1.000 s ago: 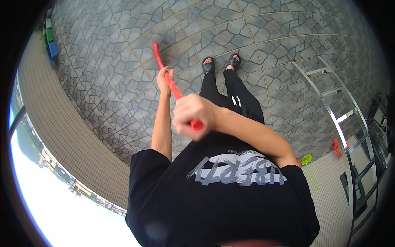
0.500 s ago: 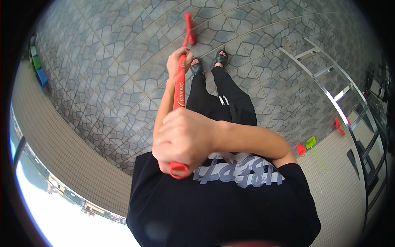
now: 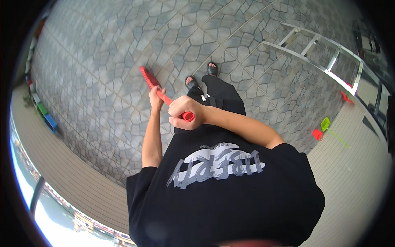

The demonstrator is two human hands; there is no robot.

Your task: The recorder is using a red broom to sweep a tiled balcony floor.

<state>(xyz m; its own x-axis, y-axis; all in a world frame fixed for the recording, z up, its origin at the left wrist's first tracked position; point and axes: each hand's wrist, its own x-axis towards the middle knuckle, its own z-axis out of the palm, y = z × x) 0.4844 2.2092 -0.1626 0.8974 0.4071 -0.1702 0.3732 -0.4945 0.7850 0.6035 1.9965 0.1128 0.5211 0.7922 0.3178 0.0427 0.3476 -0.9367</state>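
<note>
Both my hands grip a red long-handled tool (image 3: 165, 98) with a long, narrow red head, which slants away to the far left over the stone floor. My right hand (image 3: 186, 112) is closed around the top of the handle, in front of my waist, and the handle's round end pokes out of the fist. Farther down, near the tool's head, my left hand (image 3: 156, 97) is wrapped round the handle. Whether the head touches the floor I cannot tell. My feet in black sandals (image 3: 191, 82) stand to the right of the head.
A metal ladder (image 3: 329, 74) leans on the right. By the right-hand tiled wall (image 3: 349, 173) are a red bucket (image 3: 317, 134), a lime-green dustpan (image 3: 325, 123) and a red object (image 3: 346, 97). Blue and green boxes (image 3: 50, 122) line the left-hand wall (image 3: 82, 173).
The tool's head has swung from straight ahead to the left of my feet. My right hand has moved farther from my chest, and my left hand has shifted left. The whole view has turned somewhat.
</note>
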